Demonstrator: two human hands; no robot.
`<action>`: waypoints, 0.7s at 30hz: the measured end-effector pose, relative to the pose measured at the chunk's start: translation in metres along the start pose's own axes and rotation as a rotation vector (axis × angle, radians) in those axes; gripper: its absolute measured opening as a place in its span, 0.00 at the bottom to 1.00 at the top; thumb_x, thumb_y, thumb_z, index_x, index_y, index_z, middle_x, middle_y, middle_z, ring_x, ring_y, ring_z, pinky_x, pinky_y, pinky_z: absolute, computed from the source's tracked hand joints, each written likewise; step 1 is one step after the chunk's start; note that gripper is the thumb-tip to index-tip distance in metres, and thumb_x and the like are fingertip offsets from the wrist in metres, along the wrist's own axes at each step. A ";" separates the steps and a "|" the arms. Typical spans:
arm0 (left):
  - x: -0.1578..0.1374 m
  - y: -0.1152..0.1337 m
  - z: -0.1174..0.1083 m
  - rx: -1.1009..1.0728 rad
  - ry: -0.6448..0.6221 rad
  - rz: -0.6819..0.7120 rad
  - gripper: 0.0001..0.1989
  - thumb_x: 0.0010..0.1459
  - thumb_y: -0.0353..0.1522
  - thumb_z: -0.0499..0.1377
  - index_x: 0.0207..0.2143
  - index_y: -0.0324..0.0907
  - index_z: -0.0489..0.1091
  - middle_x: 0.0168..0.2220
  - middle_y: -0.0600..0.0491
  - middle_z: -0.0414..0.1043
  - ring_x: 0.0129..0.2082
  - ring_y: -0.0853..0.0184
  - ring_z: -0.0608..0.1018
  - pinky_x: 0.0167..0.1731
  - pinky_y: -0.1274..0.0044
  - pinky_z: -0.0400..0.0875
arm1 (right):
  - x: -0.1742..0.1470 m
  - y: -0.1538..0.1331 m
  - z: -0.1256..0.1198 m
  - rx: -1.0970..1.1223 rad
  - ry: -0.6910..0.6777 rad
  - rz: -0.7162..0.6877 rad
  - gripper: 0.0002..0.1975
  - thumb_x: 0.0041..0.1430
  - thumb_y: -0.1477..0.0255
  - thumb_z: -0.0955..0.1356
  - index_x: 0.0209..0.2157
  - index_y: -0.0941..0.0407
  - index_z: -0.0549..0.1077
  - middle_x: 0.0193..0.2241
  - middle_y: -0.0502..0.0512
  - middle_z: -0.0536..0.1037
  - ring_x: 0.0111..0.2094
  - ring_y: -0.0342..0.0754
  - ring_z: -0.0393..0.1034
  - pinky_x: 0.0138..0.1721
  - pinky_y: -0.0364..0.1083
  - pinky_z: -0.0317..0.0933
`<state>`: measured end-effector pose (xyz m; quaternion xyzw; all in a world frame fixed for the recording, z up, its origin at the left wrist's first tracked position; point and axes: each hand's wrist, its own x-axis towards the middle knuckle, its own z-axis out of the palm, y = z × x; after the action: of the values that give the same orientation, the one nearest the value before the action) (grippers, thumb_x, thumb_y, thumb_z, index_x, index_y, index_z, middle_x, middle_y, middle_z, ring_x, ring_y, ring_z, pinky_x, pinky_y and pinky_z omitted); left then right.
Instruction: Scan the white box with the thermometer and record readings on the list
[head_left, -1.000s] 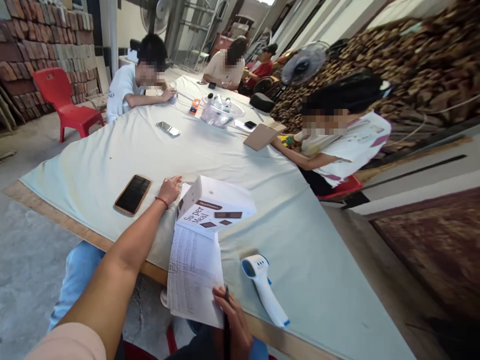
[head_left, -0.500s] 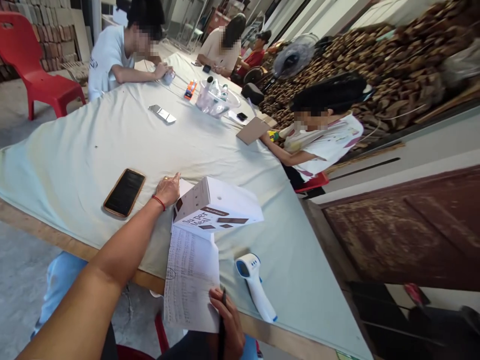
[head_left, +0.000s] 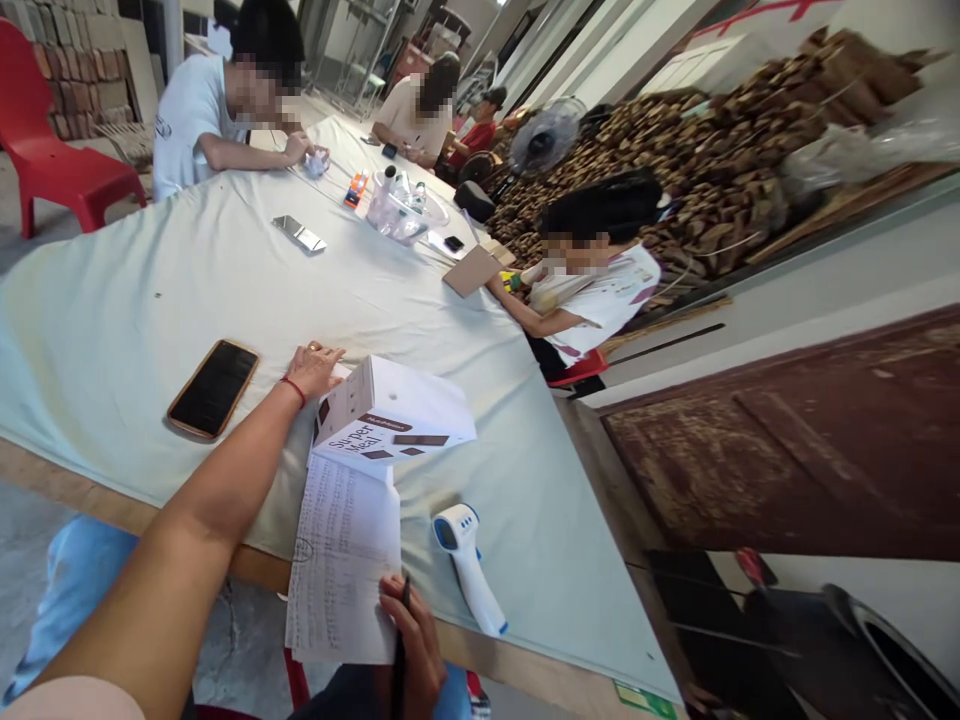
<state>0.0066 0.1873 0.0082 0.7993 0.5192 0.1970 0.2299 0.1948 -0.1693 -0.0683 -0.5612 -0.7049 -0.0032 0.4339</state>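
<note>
My left hand, with a red string bracelet at the wrist, lies on the cloth with its fingers stretched out at the far left of a white "Super Meal" box. Its fingertips touch or hover over the edge of a paper behind the box; I cannot tell which. A black pen is in my right hand, at the lower right edge of a sheet of handwritten lines. The box stands on the sheet's upper part and hides it. A white and blue infrared thermometer lies right of the sheet.
A brown-cased phone lies left of my forearm. Farther off are a silver phone, a plastic basket of bottles and an orange box. Several people sit around the cloth-covered table; one holds a brown board.
The view has shifted, so the table and everything on it sit farther left. My left hand's pointing finger has drawn back a little. The pen stays in my right hand.
</note>
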 end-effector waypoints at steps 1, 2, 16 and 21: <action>-0.001 -0.001 0.001 0.033 0.005 0.026 0.25 0.59 0.32 0.60 0.59 0.42 0.66 0.57 0.41 0.71 0.60 0.51 0.66 0.57 0.62 0.57 | 0.000 0.001 -0.001 -0.002 -0.012 -0.007 0.15 0.67 0.66 0.63 0.49 0.55 0.75 0.49 0.64 0.79 0.53 0.62 0.73 0.50 0.63 0.71; -0.002 -0.001 0.003 0.068 0.010 0.051 0.25 0.59 0.32 0.60 0.59 0.41 0.66 0.56 0.40 0.72 0.59 0.51 0.66 0.57 0.62 0.57 | 0.000 0.002 -0.002 -0.002 -0.025 -0.010 0.15 0.66 0.67 0.63 0.50 0.54 0.75 0.49 0.63 0.79 0.53 0.62 0.73 0.50 0.63 0.71; -0.001 0.003 0.018 0.164 0.025 0.051 0.21 0.62 0.31 0.55 0.57 0.37 0.66 0.56 0.37 0.68 0.60 0.50 0.64 0.57 0.61 0.55 | 0.000 0.000 -0.008 -0.013 -0.055 0.043 0.14 0.65 0.67 0.65 0.49 0.54 0.76 0.49 0.64 0.78 0.54 0.62 0.73 0.50 0.62 0.72; 0.005 0.003 0.022 0.070 0.014 0.041 0.16 0.59 0.32 0.58 0.49 0.36 0.71 0.52 0.34 0.70 0.58 0.49 0.66 0.58 0.60 0.56 | -0.002 0.001 -0.007 -0.028 -0.042 0.018 0.14 0.65 0.67 0.65 0.50 0.53 0.75 0.49 0.63 0.79 0.53 0.62 0.74 0.49 0.62 0.72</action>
<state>0.0228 0.1867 -0.0072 0.8158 0.5108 0.1890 0.1943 0.1998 -0.1732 -0.0658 -0.5737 -0.7085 0.0025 0.4110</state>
